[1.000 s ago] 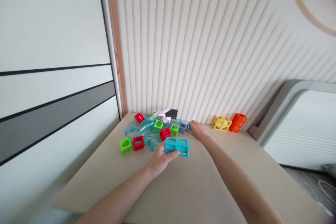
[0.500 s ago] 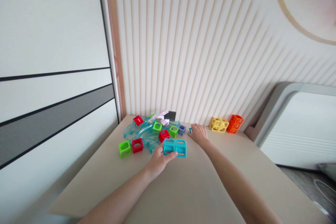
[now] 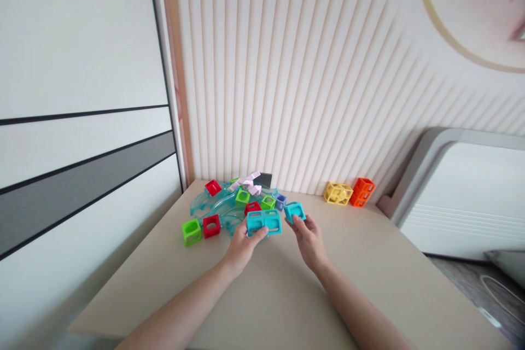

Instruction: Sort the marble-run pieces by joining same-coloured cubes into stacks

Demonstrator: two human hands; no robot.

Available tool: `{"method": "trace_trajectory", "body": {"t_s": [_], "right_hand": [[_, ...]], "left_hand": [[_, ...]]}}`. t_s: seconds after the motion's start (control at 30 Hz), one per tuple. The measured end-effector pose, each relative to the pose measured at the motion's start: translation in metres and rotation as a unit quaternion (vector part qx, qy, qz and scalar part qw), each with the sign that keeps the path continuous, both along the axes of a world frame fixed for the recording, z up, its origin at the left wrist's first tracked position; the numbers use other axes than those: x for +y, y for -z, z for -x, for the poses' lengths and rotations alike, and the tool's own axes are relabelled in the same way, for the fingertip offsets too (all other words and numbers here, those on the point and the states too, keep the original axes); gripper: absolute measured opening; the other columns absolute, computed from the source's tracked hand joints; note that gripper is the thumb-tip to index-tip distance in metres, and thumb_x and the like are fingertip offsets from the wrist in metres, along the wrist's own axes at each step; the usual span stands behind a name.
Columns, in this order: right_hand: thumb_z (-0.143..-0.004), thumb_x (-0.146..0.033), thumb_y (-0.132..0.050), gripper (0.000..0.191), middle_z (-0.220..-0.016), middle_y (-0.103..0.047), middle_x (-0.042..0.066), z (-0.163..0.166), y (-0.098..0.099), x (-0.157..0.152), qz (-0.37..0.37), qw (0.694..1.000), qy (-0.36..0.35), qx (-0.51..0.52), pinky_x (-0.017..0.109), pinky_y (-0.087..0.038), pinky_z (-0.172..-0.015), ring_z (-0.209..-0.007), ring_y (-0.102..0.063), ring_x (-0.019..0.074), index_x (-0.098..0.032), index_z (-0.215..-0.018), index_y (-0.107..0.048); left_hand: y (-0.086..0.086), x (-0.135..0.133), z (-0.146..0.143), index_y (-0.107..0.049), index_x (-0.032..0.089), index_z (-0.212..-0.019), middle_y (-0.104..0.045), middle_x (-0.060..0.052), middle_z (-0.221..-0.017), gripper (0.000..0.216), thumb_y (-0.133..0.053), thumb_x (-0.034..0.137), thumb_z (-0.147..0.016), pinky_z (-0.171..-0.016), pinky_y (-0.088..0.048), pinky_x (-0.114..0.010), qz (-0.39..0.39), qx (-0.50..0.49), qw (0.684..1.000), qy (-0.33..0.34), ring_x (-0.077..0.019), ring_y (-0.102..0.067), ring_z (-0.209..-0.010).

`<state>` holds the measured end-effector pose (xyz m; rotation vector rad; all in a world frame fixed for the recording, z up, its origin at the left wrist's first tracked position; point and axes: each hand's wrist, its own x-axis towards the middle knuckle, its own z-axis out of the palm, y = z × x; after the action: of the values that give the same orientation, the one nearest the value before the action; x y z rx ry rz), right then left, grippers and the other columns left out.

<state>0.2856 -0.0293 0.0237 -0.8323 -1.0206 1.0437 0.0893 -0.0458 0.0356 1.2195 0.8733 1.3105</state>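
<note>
My left hand (image 3: 243, 245) is closed on two joined blue cube blocks (image 3: 255, 222), its thumb across their front. To the right, my right hand (image 3: 308, 239) grips a single blue cube block (image 3: 294, 211) with an open frame, thumb on its near side. A small gap separates the single cube from the joined pair. Behind the pair, a red cube block (image 3: 252, 207) is partly hidden. A green cube block (image 3: 268, 202) and a purple-blue cube block (image 3: 281, 201) lie just beyond my hands.
Clear teal curved track pieces (image 3: 221, 205) lie piled at the back left, with pale purple pieces (image 3: 247, 182) on top. A green cube (image 3: 191, 232) and a red cube (image 3: 211, 226) stand in front. Yellow blocks (image 3: 338, 193) and stacked orange blocks (image 3: 362, 192) stand by the ribbed wall.
My right hand has come back from near the wall, bringing the single blue cube up beside the joined pair. My left hand still holds the pair, slightly further left in view.
</note>
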Motion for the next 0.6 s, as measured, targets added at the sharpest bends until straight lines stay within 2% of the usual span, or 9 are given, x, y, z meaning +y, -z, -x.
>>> {"method": "trace_trajectory", "body": {"t_s": [0.13,0.33,0.5,0.6], "right_hand": [[-0.079,-0.046,-0.076,0.028,-0.092,-0.072,0.002,0.013,-0.005,-0.012,-0.004,0.999,-0.042,-0.022,0.040,-0.053,-0.086,-0.087,-0.066,0.0229,-0.024,-0.093,-0.066],[-0.079,-0.042,-0.078,0.026,-0.090,-0.067,0.000,0.013,-0.004,-0.015,-0.033,0.995,-0.080,-0.047,0.033,-0.052,-0.080,-0.083,-0.062,0.0183,-0.025,-0.090,-0.062],[-0.082,-0.044,-0.076,0.034,-0.102,-0.069,0.002,0.010,-0.009,-0.021,-0.022,0.987,-0.139,-0.084,0.038,-0.052,-0.091,-0.094,-0.064,0.0209,-0.027,-0.108,-0.062],[-0.083,-0.043,-0.075,0.034,-0.109,-0.068,0.002,0.006,-0.008,-0.020,-0.040,0.983,-0.149,-0.103,0.040,-0.050,-0.096,-0.101,-0.063,0.0220,-0.029,-0.112,-0.064]], "left_hand": [[-0.002,-0.001,0.000,-0.072,0.017,-0.102,-0.077,-0.009,-0.105,0.042,-0.077,0.048,-0.075,-0.096,-0.051,-0.042,0.000,-0.006,1.000,-0.014,-0.0292,-0.070,-0.103],[-0.002,-0.001,-0.001,-0.071,0.017,-0.106,-0.077,-0.009,-0.107,0.043,-0.077,0.047,-0.076,-0.098,-0.051,-0.042,-0.003,-0.013,1.000,-0.014,-0.0296,-0.069,-0.105],[0.002,0.000,0.000,-0.067,0.018,-0.116,-0.075,-0.009,-0.112,0.048,-0.076,0.045,-0.077,-0.097,-0.052,-0.043,-0.015,-0.014,1.000,0.001,-0.0295,-0.070,-0.106],[0.002,0.000,0.001,-0.064,0.019,-0.122,-0.075,-0.010,-0.113,0.053,-0.077,0.043,-0.077,-0.097,-0.052,-0.044,-0.012,-0.022,1.000,0.009,-0.0300,-0.070,-0.106]]}}
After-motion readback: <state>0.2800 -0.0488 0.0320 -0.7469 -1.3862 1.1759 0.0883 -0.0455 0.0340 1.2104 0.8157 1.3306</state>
